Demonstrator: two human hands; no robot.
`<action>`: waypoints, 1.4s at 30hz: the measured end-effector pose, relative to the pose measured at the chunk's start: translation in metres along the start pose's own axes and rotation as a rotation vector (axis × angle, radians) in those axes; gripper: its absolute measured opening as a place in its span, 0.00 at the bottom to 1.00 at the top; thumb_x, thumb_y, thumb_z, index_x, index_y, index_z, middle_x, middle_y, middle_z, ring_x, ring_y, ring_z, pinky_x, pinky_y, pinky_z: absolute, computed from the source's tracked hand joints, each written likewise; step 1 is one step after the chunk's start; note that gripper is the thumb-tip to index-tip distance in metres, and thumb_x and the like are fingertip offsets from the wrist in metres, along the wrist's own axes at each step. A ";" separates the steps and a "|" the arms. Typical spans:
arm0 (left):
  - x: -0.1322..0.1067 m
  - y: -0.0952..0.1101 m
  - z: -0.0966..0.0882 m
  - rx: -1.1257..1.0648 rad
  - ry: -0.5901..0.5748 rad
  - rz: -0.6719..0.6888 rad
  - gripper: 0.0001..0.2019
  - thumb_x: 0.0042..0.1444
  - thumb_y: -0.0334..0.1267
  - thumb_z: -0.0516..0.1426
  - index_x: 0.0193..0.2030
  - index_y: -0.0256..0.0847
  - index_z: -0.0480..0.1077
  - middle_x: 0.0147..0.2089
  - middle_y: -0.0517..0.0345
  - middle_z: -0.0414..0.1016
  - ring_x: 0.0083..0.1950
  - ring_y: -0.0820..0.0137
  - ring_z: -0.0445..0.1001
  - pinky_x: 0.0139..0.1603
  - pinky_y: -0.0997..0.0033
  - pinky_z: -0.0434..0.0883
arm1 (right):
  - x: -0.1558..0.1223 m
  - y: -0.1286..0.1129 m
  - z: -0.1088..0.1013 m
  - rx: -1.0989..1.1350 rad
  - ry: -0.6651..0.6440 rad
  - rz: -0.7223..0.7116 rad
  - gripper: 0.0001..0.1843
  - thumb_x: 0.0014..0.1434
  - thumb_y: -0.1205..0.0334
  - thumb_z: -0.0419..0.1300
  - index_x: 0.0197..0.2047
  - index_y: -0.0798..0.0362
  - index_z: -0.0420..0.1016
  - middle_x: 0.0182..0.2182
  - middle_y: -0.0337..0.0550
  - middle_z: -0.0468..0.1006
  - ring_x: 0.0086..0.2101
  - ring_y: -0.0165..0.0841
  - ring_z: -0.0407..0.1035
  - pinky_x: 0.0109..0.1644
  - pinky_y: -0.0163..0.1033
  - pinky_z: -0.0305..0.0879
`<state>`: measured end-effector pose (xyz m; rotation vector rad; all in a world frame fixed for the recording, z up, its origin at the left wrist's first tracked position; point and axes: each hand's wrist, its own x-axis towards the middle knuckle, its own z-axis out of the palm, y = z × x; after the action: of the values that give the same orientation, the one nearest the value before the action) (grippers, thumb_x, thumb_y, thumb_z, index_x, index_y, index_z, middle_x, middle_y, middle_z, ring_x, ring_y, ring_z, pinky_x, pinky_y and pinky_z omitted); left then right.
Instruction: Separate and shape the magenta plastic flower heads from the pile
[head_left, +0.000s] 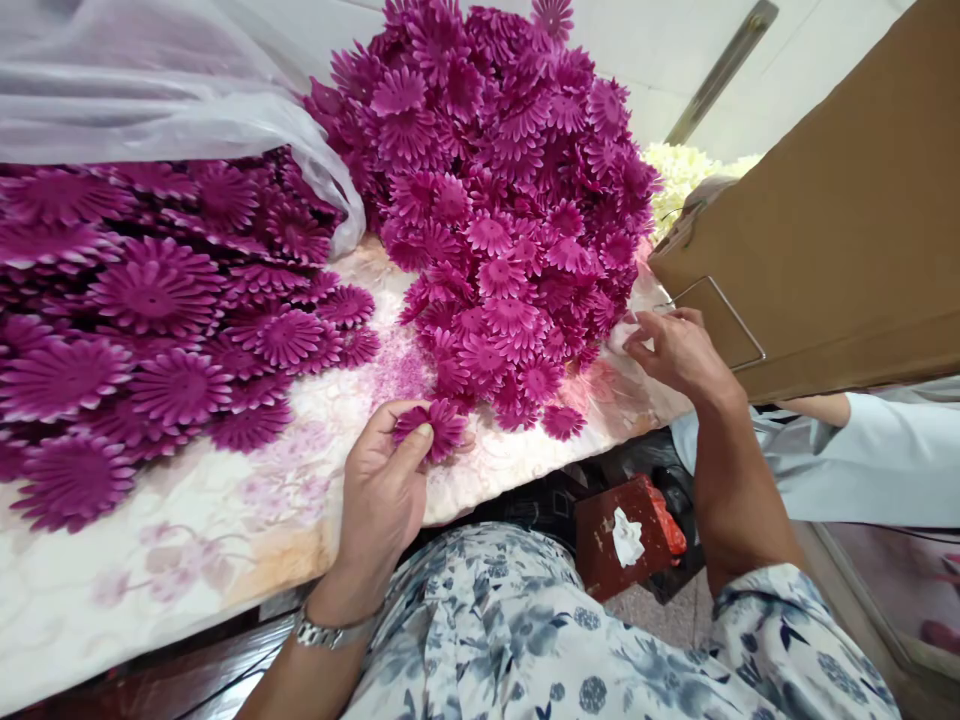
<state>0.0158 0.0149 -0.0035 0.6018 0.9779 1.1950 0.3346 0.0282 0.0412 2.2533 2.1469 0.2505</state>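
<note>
pinching a purple fabric flower (439, 425) in left hand (386, 490); right hand (675, 350), narrowed, hold unclear, is probing the centre-frame flower heap (510, 200); loosened blooms risk sliding off the table (225, 520).

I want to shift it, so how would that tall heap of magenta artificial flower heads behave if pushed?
It would probably slump and scatter, not slide as one: the heap of magenta artificial flower heads is loosely stacked, strays lying at its foot. Single heads seem light and floppy; the left hand pinches one flower head.
</note>
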 end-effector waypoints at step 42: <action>-0.026 -0.009 -0.030 -0.007 -0.003 0.021 0.11 0.46 0.44 0.65 0.34 0.40 0.78 0.27 0.62 0.74 0.29 0.76 0.67 0.33 0.76 0.65 | -0.038 -0.210 0.009 0.914 0.252 -0.448 0.07 0.59 0.59 0.59 0.38 0.54 0.70 0.27 0.38 0.70 0.28 0.29 0.66 0.31 0.35 0.64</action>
<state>-0.0069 -0.0150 -0.0175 0.6096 0.9663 1.2151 0.1266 0.0031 0.0022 1.9865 3.3048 -0.6131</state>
